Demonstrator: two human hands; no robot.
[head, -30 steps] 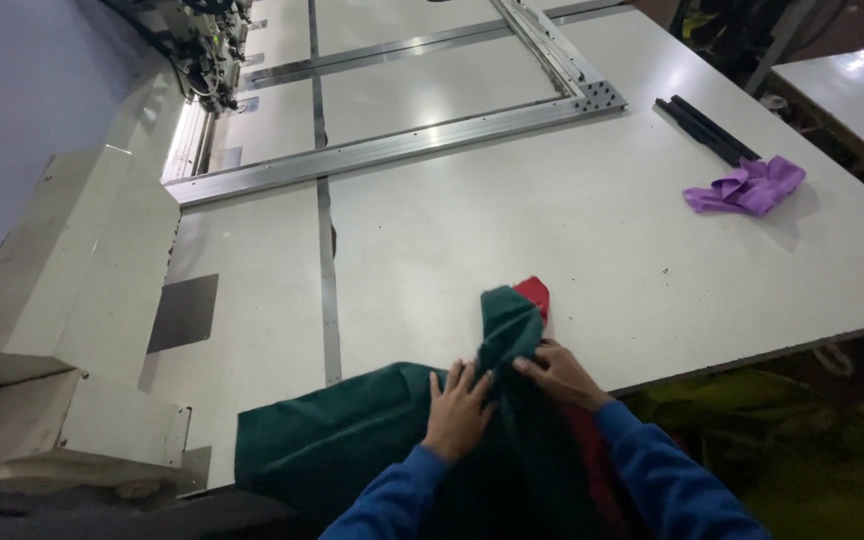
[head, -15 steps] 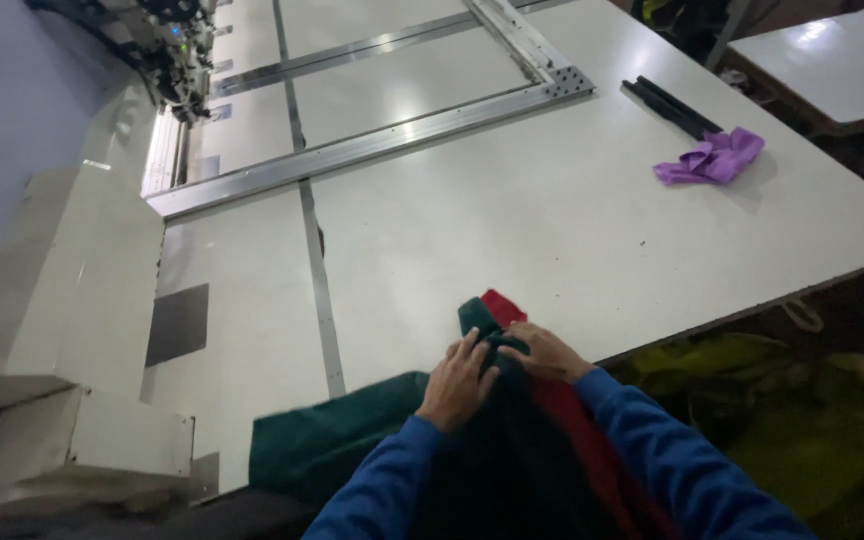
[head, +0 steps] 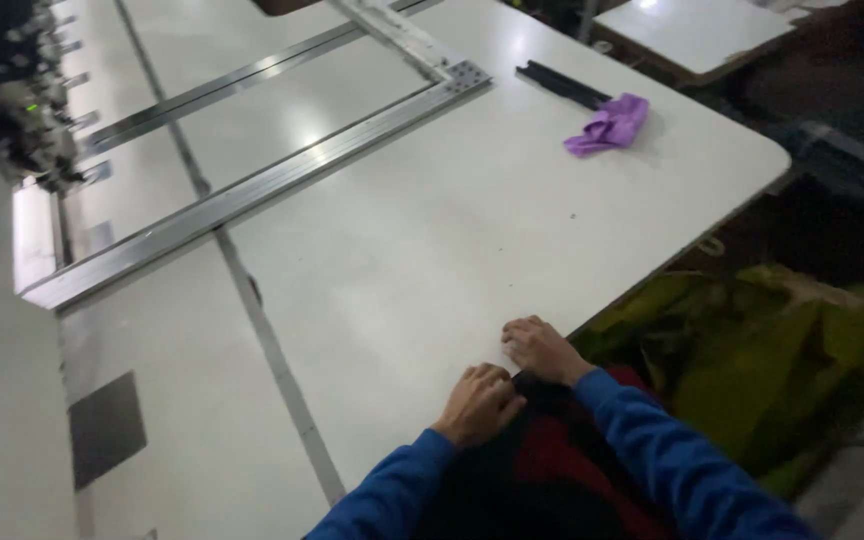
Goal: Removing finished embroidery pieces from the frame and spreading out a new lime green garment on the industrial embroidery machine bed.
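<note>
Both hands sit at the white table's near edge, about 6 o'clock in the head view. Left hand curled knuckles-up, fingers bunched on the edge of a dark and red cloth; right hand just beside it at 1 o'clock, also curled, gripping the same cloth at the table lip. The cloth hangs off the edge between the blue sleeves, mostly in shadow. Purple rag far off at 1 o'clock, touching a black bar. Metal frame rail at 11 o'clock. Yellow-green fabric pile below the table at 3 o'clock.
</note>
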